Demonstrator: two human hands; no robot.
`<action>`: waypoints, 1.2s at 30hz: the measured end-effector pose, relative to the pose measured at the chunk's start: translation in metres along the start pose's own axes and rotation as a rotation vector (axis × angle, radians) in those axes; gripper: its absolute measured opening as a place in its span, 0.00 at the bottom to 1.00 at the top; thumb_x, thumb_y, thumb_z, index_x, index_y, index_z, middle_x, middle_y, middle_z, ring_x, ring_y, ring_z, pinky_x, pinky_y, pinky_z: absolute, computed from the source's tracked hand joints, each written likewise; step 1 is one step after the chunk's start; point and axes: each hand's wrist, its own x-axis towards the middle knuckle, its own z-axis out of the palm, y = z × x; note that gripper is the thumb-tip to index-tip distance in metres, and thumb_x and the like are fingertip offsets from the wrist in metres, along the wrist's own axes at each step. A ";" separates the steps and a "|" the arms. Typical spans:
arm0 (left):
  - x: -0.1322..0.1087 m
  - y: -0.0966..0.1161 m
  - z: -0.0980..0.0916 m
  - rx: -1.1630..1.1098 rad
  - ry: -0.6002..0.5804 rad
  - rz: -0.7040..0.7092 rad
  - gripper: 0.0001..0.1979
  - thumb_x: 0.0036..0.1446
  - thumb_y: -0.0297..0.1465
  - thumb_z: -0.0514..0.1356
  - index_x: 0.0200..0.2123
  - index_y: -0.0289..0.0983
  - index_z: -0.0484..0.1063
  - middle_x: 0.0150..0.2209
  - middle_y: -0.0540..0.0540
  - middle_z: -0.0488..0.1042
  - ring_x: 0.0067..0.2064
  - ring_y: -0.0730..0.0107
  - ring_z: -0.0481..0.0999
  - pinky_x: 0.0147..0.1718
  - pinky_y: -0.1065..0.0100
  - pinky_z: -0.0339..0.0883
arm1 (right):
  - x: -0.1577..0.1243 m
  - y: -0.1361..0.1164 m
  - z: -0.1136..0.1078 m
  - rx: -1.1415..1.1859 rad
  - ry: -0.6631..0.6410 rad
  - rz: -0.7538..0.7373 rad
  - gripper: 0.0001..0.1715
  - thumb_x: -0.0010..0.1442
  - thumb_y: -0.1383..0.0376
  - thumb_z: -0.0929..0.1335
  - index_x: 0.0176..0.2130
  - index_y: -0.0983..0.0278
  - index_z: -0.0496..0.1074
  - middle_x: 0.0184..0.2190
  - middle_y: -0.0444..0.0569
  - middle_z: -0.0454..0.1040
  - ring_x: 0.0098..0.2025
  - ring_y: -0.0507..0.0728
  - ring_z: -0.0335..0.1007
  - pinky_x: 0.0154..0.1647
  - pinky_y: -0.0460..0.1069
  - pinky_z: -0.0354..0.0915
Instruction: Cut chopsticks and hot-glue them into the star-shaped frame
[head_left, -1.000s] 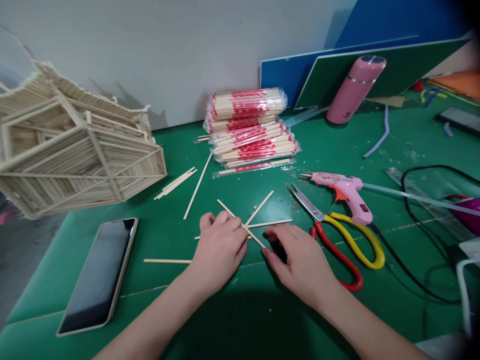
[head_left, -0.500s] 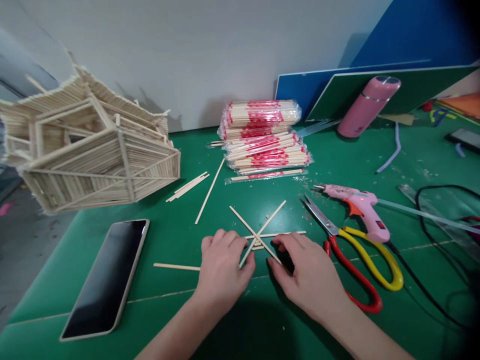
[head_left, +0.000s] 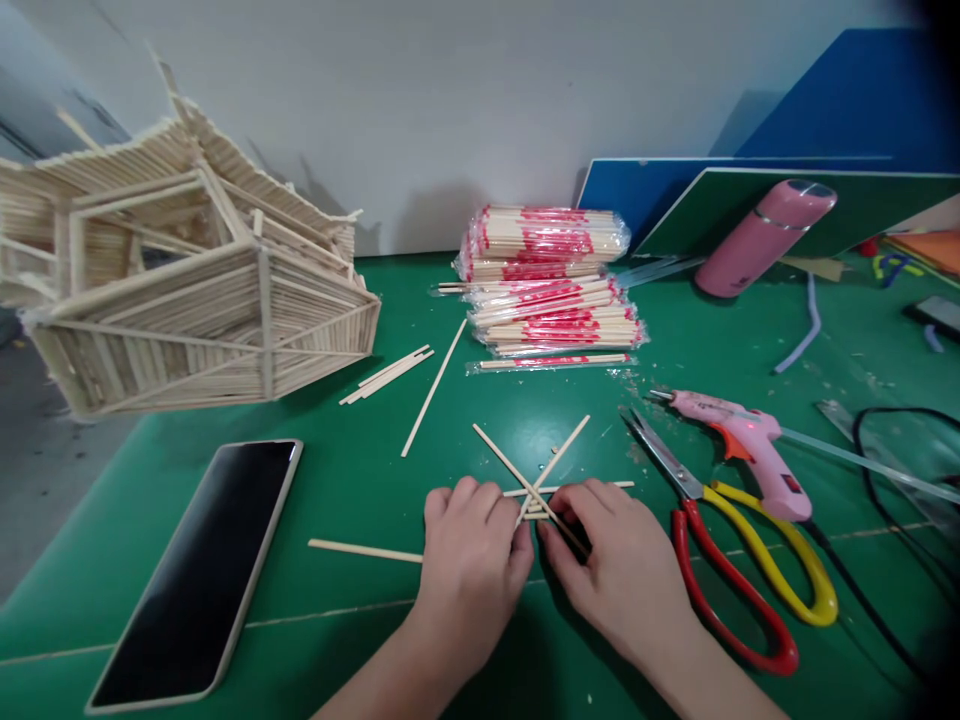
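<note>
Three thin wooden chopsticks cross each other on the green table between my hands. My left hand [head_left: 474,560] is closed over the lower end of the chopstick slanting up to the right [head_left: 573,439]. My right hand [head_left: 613,555] pinches the lower end of the chopstick slanting up to the left [head_left: 496,453]. Behind the crossing lies a near-level chopstick [head_left: 619,486], and a few short stick pieces [head_left: 535,516] sit just under it. Another chopstick [head_left: 360,549] sticks out left from beneath my left hand. My fingers partly hide the lower ends.
A stick-built model [head_left: 315,310] stands at left above a phone [head_left: 199,575]. Loose sticks [head_left: 390,374] and wrapped chopstick packs [head_left: 555,300] lie behind my hands. Red-and-yellow scissors [head_left: 686,483], a pink glue gun [head_left: 750,435] with its cord and a pink bottle [head_left: 765,240] are to the right.
The view has shifted, so most things appear farther right and slightly lower. My hands have come a little closer together around the crossed chopsticks, still gripping them.
</note>
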 end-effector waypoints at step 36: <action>-0.002 -0.001 0.007 -0.005 0.126 0.066 0.09 0.53 0.27 0.52 0.22 0.37 0.65 0.23 0.50 0.66 0.29 0.67 0.61 0.32 0.61 0.50 | 0.001 0.010 0.005 0.063 0.027 -0.068 0.06 0.56 0.64 0.61 0.32 0.62 0.67 0.27 0.46 0.68 0.31 0.55 0.61 0.31 0.48 0.54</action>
